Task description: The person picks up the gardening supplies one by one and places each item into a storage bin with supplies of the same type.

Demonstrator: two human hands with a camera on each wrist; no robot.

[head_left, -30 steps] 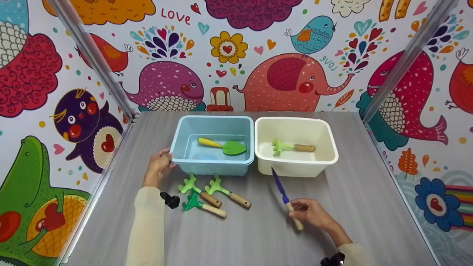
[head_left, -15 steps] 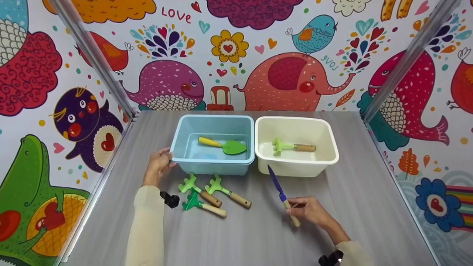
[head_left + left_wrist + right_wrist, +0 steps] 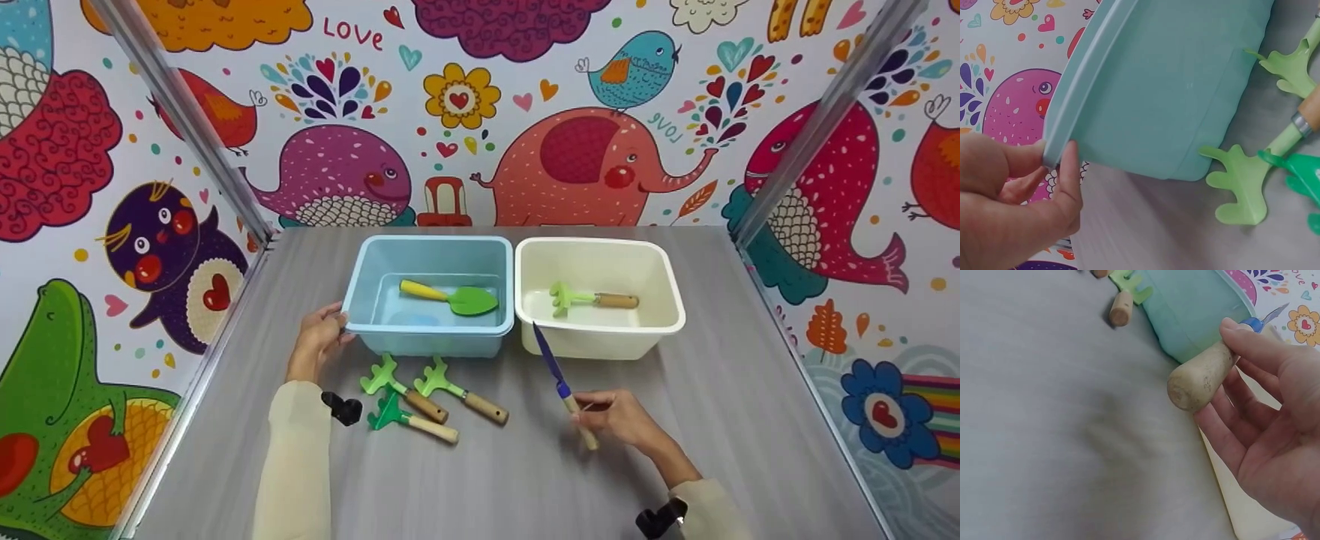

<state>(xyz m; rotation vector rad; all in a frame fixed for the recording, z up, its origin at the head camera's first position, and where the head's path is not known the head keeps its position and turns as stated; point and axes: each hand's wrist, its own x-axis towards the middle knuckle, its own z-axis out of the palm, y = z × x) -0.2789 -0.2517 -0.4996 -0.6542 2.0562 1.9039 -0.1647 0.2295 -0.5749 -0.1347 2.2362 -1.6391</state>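
My right hand (image 3: pixel 626 424) pinches the wooden handle of a purple-bladed garden trowel (image 3: pixel 553 369) above the table, its narrow blade pointing toward the cream bin (image 3: pixel 600 345). The right wrist view shows the thumb and fingers on the handle (image 3: pixel 1202 379). At the left, my left hand (image 3: pixel 316 337) grips the rim of the light blue bin (image 3: pixel 431 343) near its front left corner; thumb and fingers pinch that rim (image 3: pixel 1067 124) in the left wrist view. A green trowel (image 3: pixel 472 300) with a yellow handle lies in the blue bin. Inside the cream bin lies a light green hand rake (image 3: pixel 592 299).
Before the blue bin lie two light green hand rakes (image 3: pixel 424 403) (image 3: pixel 480 405) and a darker green rake (image 3: pixel 420 424), all with wooden handles. The bins stand side by side on the grey table (image 3: pixel 510 495). Patterned walls (image 3: pixel 465 45) enclose its back and sides.
My right hand has moved the purple trowel forward and slightly left, its tip now overlapping the cream bin's front left corner in the head view. The left hand stays on the blue rim.
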